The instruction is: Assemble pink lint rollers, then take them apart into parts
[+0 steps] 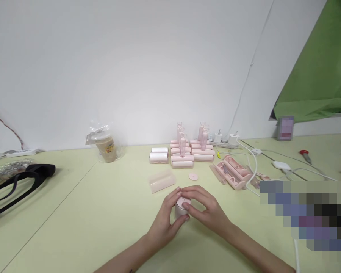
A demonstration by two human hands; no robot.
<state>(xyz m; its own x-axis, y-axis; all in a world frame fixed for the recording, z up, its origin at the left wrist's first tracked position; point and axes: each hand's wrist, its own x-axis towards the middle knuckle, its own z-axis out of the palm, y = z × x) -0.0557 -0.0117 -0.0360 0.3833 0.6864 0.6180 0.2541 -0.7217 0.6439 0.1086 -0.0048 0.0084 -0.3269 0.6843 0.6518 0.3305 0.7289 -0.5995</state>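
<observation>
Both hands meet at the table's middle around a small white roll with a pink end cap (182, 206). My left hand (165, 220) wraps its fingers round the roll's side. My right hand (206, 208) presses its fingertips on the pink cap from the right. Just beyond them lie a translucent pink cover (161, 181) and a small pink disc (193, 176).
A stack of pink and white rolls with upright handles (187, 149) stands at the back, pink open casings (233, 172) to its right. A bagged drink cup (105, 146), a black strap (19, 182), a power strip with chargers (224, 141), white cables and a red-handled tool (305, 154) lie around.
</observation>
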